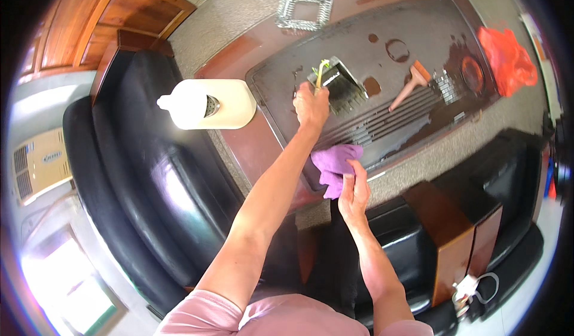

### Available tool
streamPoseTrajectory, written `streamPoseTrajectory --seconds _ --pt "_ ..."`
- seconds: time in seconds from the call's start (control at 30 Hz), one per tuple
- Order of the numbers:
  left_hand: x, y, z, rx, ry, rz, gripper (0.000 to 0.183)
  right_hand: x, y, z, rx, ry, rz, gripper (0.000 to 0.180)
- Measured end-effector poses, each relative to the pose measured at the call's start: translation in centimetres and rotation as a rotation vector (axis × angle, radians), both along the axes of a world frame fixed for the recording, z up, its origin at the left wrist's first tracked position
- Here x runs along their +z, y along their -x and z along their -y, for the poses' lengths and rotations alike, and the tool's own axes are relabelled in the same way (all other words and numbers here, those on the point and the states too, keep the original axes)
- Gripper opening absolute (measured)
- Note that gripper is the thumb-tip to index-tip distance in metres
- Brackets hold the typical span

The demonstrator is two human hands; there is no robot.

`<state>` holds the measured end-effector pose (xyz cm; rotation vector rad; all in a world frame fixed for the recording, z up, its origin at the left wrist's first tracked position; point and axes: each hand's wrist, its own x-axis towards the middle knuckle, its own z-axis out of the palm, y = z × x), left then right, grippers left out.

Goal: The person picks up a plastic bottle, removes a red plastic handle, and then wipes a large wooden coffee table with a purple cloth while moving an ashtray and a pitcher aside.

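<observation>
My left hand (311, 107) reaches over the dark tea tray (287, 111), its fingers closed around a thin yellow-green stem-like piece (320, 73). Right beside these fingers is a black square container (341, 81) with a pale rim. I cannot tell whether the stem is joined to it. At the tray's near edge, a crumpled purple cloth (334, 165) lies partly over the corner. My right hand (355, 192) holds the cloth's edge between thumb and fingers. Farther right, a brush (409, 87) with a pink handle and orange bristles rests on the tray near the drain slots.
Brown puddles (371, 87) and wet rings mark the tray. A glass ashtray (305, 8) sits beyond it. To the left stands a cream plastic container (233, 105); a red plastic bag (506, 62) lies at the far right. Black leather seats (148, 125) flank the table.
</observation>
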<state>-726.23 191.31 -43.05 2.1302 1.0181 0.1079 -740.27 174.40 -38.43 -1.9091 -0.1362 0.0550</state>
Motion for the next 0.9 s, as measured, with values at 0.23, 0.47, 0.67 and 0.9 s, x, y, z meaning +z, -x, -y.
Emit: streamPoseTrajectory --seconds 0.23,0.47,0.67,0.9 --pt "6.6 10.1 -2.3 0.189 0.325 0.104 0.019 1.5 -11.8 0.0 0.255 -0.036 0.33 0.027" --pt "9.8 25.6 -1.8 0.481 0.443 -0.05 0.035 -5.7 -25.6 -10.0 0.428 0.948 0.358 0.073" --pt "11.2 28.9 0.1 0.736 0.597 -0.021 0.017 -7.0 -14.5 -14.3 0.86 0.747 0.732 0.068" --pt "11.5 32.2 0.5 0.546 0.554 0.018 0.01 -7.2 -17.7 -11.3 0.695 0.889 0.623 0.066"
